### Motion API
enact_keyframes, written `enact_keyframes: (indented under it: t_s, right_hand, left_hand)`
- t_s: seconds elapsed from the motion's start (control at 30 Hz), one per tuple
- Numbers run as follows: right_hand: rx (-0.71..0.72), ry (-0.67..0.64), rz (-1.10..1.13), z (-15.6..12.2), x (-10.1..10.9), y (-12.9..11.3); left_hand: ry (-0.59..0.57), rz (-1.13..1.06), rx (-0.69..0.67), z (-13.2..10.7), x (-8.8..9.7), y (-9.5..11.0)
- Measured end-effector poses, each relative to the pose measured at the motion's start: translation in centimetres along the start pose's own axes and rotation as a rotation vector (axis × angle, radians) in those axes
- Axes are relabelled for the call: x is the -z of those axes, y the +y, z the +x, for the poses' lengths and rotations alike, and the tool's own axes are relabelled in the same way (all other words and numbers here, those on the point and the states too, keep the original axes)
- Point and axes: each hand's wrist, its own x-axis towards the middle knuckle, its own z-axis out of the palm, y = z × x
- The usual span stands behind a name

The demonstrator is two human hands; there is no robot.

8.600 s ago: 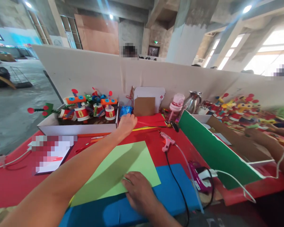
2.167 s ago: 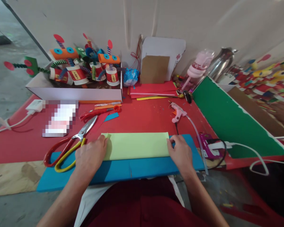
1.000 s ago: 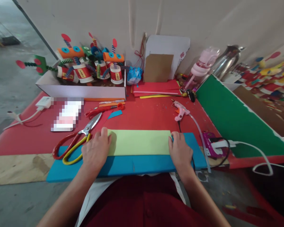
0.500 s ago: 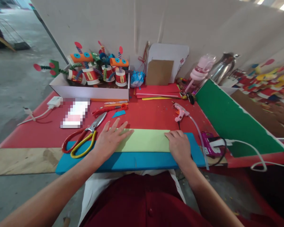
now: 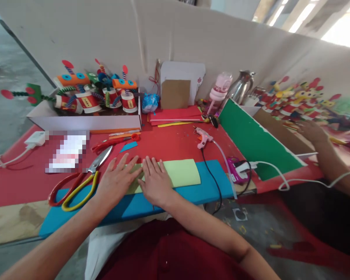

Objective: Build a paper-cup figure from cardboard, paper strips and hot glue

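Note:
A light green strip of paper (image 5: 183, 173) lies on a blue sheet (image 5: 212, 182) at the front edge of the table. My left hand (image 5: 114, 179) rests flat on the strip's left end, fingers spread. Close beside it, my right hand (image 5: 156, 181) presses flat on the strip with its fingers stretched out; the paper beneath both hands is hidden. Scissors (image 5: 90, 171) with one red and one yellow handle lie left of my left hand. A small blue paper scrap (image 5: 129, 146) sits just beyond my fingers.
Behind stands a white box (image 5: 90, 123) with paper-cup figures (image 5: 87, 102). A pink glue gun (image 5: 204, 138) and its cord lie right of centre, near a green-sided box (image 5: 251, 144). A phone (image 5: 68, 151) lies left. Another person's hand (image 5: 313, 134) shows at far right.
My right hand has slid left along the green strip, from its right end to beside my left hand. The strip's right end is uncovered now. The view has turned to the right.

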Motion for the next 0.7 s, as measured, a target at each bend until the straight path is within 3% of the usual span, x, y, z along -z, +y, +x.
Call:
enact_keyframes:
  t_s: [0.13,0.4,0.53,0.6,0.7]
  right_hand:
    - [-0.017,-0.016,-0.024,-1.3,0.0,2.6]
    - [-0.119,-0.076,-0.132,-4.0,2.1,8.9]
    - [-0.099,-0.037,-0.182,-4.8,2.1,10.4]
    - [-0.091,-0.029,-0.194,-4.9,1.9,10.5]
    - [-0.062,-0.012,-0.222,-4.9,1.7,10.6]
  left_hand:
    - [0.038,0.004,-0.032,-0.1,0.3,0.3]
    - [0.026,0.068,-0.003,-0.2,0.3,0.2]
    - [0.045,0.031,0.035,0.0,1.7,0.4]
    - [0.101,0.000,0.042,0.7,2.7,1.9]
    - [0.131,-0.090,-0.094,2.1,3.2,6.3]
